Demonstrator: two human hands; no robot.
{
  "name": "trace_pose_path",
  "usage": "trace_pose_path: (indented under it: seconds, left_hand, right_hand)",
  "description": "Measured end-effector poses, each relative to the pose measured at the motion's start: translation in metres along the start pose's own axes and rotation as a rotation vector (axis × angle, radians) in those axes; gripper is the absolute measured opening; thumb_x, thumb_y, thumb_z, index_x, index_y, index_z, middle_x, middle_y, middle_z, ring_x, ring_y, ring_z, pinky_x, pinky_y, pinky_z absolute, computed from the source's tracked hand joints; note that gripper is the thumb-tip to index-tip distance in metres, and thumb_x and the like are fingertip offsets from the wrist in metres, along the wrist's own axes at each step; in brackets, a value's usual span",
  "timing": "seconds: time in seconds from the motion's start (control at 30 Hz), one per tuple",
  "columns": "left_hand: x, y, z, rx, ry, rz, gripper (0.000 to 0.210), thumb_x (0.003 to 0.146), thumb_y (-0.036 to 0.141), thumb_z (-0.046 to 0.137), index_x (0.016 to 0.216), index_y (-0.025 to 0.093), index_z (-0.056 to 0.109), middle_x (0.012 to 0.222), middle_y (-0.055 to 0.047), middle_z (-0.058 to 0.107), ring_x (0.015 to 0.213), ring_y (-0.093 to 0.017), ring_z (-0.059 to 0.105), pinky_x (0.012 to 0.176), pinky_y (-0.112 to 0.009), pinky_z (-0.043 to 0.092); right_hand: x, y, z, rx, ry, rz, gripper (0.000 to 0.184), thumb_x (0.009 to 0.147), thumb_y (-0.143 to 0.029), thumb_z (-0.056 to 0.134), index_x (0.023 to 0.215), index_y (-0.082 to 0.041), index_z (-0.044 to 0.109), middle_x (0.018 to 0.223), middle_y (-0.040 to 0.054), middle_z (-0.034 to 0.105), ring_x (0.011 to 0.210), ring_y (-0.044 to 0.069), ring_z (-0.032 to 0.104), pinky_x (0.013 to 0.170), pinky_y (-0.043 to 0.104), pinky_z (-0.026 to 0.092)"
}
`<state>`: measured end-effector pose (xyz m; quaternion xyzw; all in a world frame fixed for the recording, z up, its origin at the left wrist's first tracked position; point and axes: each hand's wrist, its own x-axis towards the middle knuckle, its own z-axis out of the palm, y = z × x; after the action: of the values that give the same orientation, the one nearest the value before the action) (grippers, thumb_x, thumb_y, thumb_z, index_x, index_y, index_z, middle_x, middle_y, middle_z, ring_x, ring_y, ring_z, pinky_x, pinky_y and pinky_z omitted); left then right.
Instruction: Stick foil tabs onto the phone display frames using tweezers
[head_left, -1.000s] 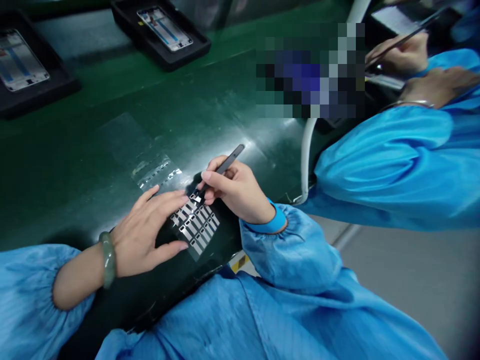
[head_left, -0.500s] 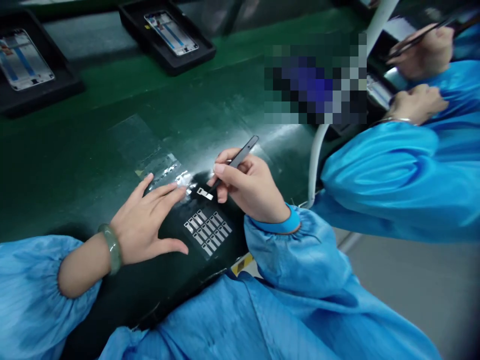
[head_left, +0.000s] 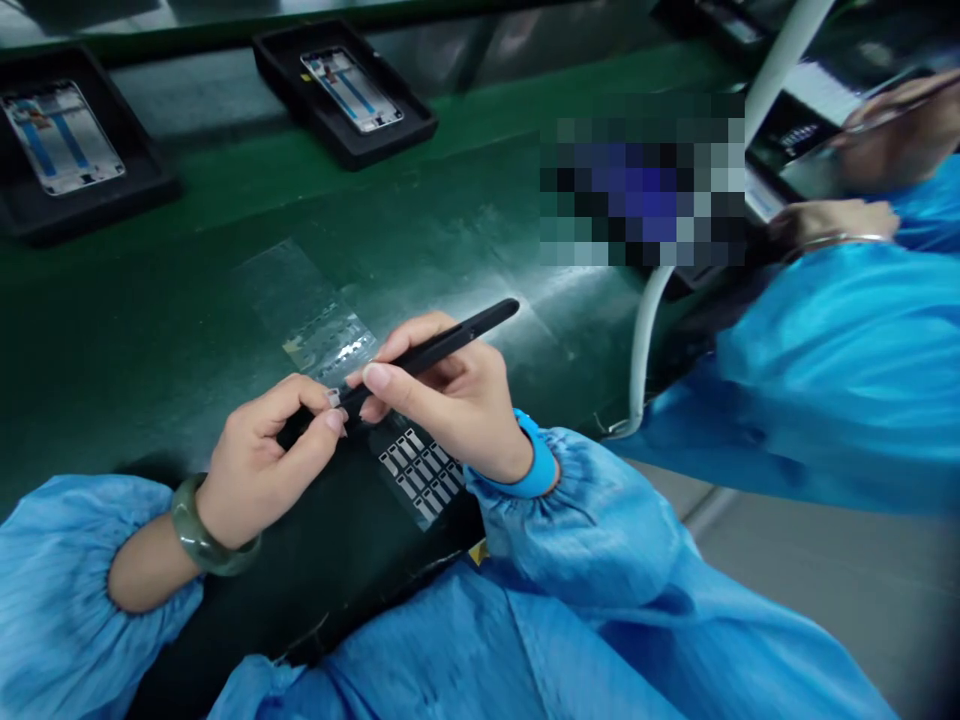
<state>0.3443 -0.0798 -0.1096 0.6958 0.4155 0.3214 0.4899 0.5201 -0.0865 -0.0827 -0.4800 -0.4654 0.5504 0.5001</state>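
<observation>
Black tweezers [head_left: 465, 335] are pinched in my right hand [head_left: 450, 405], their tips pointing left toward my other hand. My left hand [head_left: 274, 455] is closed, thumb and forefinger pinching a small silver sticker [head_left: 334, 397] where the tweezer tips end. Fingertips hide much of this piece. Just below the right hand lies a sheet of small silver stickers [head_left: 420, 475] in rows, partly covered by the wrist. A clear plastic sheet [head_left: 330, 335] with cut-out marks is on the green mat beyond my hands.
Two black trays [head_left: 352, 150], each with a phone frame [head_left: 356, 90] inside, stand along the back. At right, a white curved tube [head_left: 641, 340] rises beside a blurred-out patch. A co-worker's blue sleeve [head_left: 825, 350] and hands are close to it.
My left hand has gone from spread fingers to a pinch on the silver sticker. My right hand has moved left, bringing the tweezers and sticker to it.
</observation>
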Motion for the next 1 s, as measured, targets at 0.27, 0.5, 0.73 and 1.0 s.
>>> trace_pose_path:
  seconds: [0.27, 0.5, 0.73, 1.0]
  left_hand:
    - [0.013, 0.002, -0.012, 0.150, -0.148, -0.001, 0.019, 0.088, 0.031, 0.048, 0.076, 0.019, 0.056, 0.065, 0.003, 0.057, 0.060, -0.010, 0.053, 0.057, -0.023, 0.044]
    - [0.073, -0.052, -0.127, 0.884, 0.456, -0.086, 0.055, 0.085, 0.054, 0.049, 0.124, 0.015, 0.047, 0.135, -0.001, 0.042, 0.133, -0.032, 0.025, 0.109, -0.054, 0.016]
    - [0.087, -0.081, -0.209, 0.967, 0.428, -0.228, 0.044, 0.085, 0.058, 0.048, 0.093, 0.016, 0.059, 0.119, 0.002, 0.054, 0.125, -0.039, 0.032, 0.100, -0.069, 0.021]
    - [0.050, -0.084, -0.196, 1.047, 0.450, -0.080, 0.029, 0.086, 0.047, 0.050, 0.102, 0.024, 0.057, 0.106, 0.004, 0.050, 0.119, -0.035, 0.036, 0.099, -0.062, 0.025]
  right_hand:
    - [0.003, -0.002, -0.009, -0.127, -0.021, -0.062, 0.016, 0.077, -0.030, 0.069, 0.080, -0.021, 0.056, 0.070, -0.0019, 0.067, 0.053, 0.011, 0.066, 0.050, 0.022, 0.056]
    - [0.009, 0.010, -0.014, 0.002, 0.165, -0.063, 0.015, 0.077, -0.027, 0.070, 0.087, -0.024, 0.059, 0.072, -0.0024, 0.071, 0.050, 0.010, 0.065, 0.050, 0.022, 0.058]
    - [0.010, 0.006, -0.007, -0.056, 0.118, -0.014, 0.015, 0.075, -0.027, 0.072, 0.082, -0.021, 0.059, 0.070, -0.0014, 0.070, 0.050, 0.011, 0.066, 0.051, 0.023, 0.059]
    - [0.018, 0.020, -0.014, 0.078, 0.132, 0.074, 0.022, 0.074, -0.032, 0.073, 0.086, -0.018, 0.060, 0.072, -0.0007, 0.070, 0.053, 0.009, 0.065, 0.053, 0.020, 0.058]
